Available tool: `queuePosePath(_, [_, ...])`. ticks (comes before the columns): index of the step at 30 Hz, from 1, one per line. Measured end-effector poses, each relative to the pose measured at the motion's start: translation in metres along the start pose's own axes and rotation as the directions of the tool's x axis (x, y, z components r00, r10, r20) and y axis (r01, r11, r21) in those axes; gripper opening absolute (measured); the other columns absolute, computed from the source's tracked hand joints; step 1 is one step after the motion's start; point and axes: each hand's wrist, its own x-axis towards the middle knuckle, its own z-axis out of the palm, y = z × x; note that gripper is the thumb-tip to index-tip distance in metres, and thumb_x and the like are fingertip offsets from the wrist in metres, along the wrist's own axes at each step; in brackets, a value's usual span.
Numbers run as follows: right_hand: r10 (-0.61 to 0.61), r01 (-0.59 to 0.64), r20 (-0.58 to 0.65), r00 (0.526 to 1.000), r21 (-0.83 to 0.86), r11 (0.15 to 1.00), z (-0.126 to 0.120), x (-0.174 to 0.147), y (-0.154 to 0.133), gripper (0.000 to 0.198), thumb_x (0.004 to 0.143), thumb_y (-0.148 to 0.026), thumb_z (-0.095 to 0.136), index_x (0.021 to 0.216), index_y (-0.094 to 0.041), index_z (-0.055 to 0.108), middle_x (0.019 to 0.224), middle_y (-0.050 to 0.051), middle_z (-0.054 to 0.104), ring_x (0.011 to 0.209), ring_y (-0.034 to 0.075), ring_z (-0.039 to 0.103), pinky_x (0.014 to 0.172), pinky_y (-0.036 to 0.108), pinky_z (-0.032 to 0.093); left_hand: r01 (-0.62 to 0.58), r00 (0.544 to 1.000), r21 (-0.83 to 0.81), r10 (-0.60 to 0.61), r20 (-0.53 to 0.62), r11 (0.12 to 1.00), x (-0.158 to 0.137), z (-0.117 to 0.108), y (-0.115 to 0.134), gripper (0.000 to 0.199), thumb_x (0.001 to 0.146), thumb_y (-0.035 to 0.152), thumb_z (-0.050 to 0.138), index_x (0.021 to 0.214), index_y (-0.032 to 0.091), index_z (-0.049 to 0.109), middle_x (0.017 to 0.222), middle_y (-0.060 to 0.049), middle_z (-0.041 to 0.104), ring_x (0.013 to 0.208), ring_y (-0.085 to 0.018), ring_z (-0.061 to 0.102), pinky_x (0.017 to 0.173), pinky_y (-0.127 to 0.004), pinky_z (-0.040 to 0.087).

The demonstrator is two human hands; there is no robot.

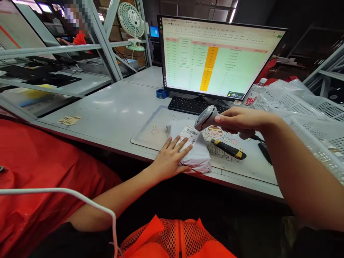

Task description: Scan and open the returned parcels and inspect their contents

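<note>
My left hand (170, 157) lies flat with spread fingers on a white plastic mailer parcel (200, 154) at the table's front edge. On the parcel's top is a shipping label (189, 134) with a barcode, partly covered by my fingertips. My right hand (236, 120) grips a grey barcode scanner (206, 117), its head tilted down just over the label's upper right. A cable runs back from under the hand. Beneath my right hand, a black and yellow box cutter (229, 149) lies on the cartoon desk mat (150, 125).
Behind the mat stand a black keyboard (185, 104) and a monitor (215, 61) showing a spreadsheet. A blue tape roll (161, 94) sits left of them. White plastic baskets (309, 125) and a bottle (255, 91) crowd the right. A fan (131, 21) is clamped to the metal frame.
</note>
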Motion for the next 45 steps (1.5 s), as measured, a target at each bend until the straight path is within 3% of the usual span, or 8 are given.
queuePosePath(5, [-0.018, 0.028, 0.057, 0.998, -0.188, 0.982, -0.002, -0.001, -0.002, 0.057, 0.083, -0.077, 0.074, 0.078, -0.022, 0.063, 0.061, -0.002, 0.052, 0.039, 0.006, 0.035, 0.033, 0.023, 0.024, -0.009, 0.998, 0.019, 0.010, -0.055, 1.000, -0.001, 0.000, -0.002, 0.080, 0.094, 0.069, 0.068, 0.158, 0.022, 0.055, 0.170, -0.015, 0.041, 0.156, -0.044, 0.037, 0.127, -0.065, 0.031])
queuePosePath(9, [-0.074, 0.021, -0.106, 0.992, -0.436, 0.900, -0.011, 0.003, 0.031, 0.062, 0.091, -0.084, 0.056, 0.085, -0.023, 0.066, 0.068, 0.003, 0.063, 0.045, 0.012, 0.047, 0.041, 0.028, 0.032, -0.012, 0.994, 0.009, 0.013, -0.111, 1.000, -0.005, 0.006, 0.000, 0.075, 0.096, 0.063, 0.069, 0.157, 0.022, 0.056, 0.168, -0.015, 0.043, 0.157, -0.043, 0.037, 0.127, -0.065, 0.031])
queuePosePath(13, [-0.187, -0.153, -0.412, 0.892, -0.662, 0.734, -0.007, 0.018, 0.095, 0.053, 0.096, -0.068, 0.056, 0.106, -0.018, 0.074, 0.090, 0.013, 0.075, 0.079, 0.028, 0.069, 0.065, 0.035, 0.048, 0.022, 0.982, -0.016, -0.025, -0.187, 1.000, -0.012, 0.017, 0.004, 0.068, 0.098, 0.056, 0.069, 0.156, 0.023, 0.057, 0.168, -0.015, 0.043, 0.158, -0.044, 0.035, 0.124, -0.072, 0.031])
queuePosePath(20, [-0.029, -0.485, -0.656, 0.754, -0.587, 0.648, 0.031, 0.026, 0.177, 0.067, 0.103, -0.051, 0.049, 0.153, -0.007, 0.052, 0.128, 0.026, 0.072, 0.116, 0.041, 0.070, 0.090, 0.045, 0.052, 0.016, 0.979, -0.061, -0.028, -0.202, 0.998, -0.023, 0.019, 0.006, 0.062, 0.098, 0.042, 0.072, 0.154, 0.021, 0.058, 0.168, -0.016, 0.043, 0.157, -0.045, 0.035, 0.118, -0.074, 0.040])
queuePosePath(27, [-0.124, -0.458, -0.710, 0.693, -0.566, 0.686, -0.011, 0.055, 0.131, 0.059, 0.105, -0.055, 0.044, 0.141, -0.014, 0.067, 0.131, 0.021, 0.073, 0.121, 0.037, 0.068, 0.099, 0.045, 0.052, -0.107, 0.986, -0.129, 0.088, -0.143, 0.986, -0.036, 0.012, -0.031, 0.065, 0.098, 0.032, 0.073, 0.159, 0.029, 0.051, 0.173, -0.007, 0.036, 0.161, -0.037, 0.030, 0.121, -0.063, 0.044])
queuePosePath(31, [-0.141, -0.342, -0.554, 0.821, -0.673, 0.655, -0.033, 0.120, 0.101, 0.046, 0.100, -0.028, 0.051, 0.140, -0.019, 0.071, 0.146, 0.013, 0.067, 0.132, 0.028, 0.062, 0.110, 0.034, 0.046, -0.096, 0.987, -0.192, 0.068, -0.147, 0.977, -0.038, 0.009, -0.038, 0.064, 0.098, 0.027, 0.071, 0.159, 0.029, 0.052, 0.172, -0.007, 0.037, 0.162, -0.036, 0.029, 0.123, -0.061, 0.044])
queuePosePath(36, [-0.032, -0.401, -0.546, 0.837, -0.652, 0.643, -0.023, 0.173, 0.098, 0.043, 0.091, -0.017, 0.061, 0.132, -0.015, 0.076, 0.140, 0.018, 0.069, 0.135, 0.033, 0.059, 0.112, 0.039, 0.046, -0.075, 0.989, -0.218, 0.045, -0.142, 0.973, -0.038, 0.011, -0.035, 0.068, 0.095, 0.027, 0.076, 0.159, 0.031, 0.052, 0.172, -0.006, 0.038, 0.161, -0.036, 0.031, 0.124, -0.062, 0.043])
queuePosePath(45, [0.010, -0.432, -0.557, 0.830, -0.633, 0.642, -0.016, 0.186, 0.098, 0.045, 0.094, -0.019, 0.056, 0.134, -0.008, 0.072, 0.138, 0.024, 0.067, 0.141, 0.038, 0.052, 0.115, 0.048, 0.045, -0.067, 0.987, -0.236, 0.030, -0.160, 0.969, -0.037, 0.019, -0.037, 0.076, 0.088, 0.033, 0.084, 0.158, 0.033, 0.053, 0.171, -0.007, 0.040, 0.161, -0.037, 0.032, 0.125, -0.064, 0.040])
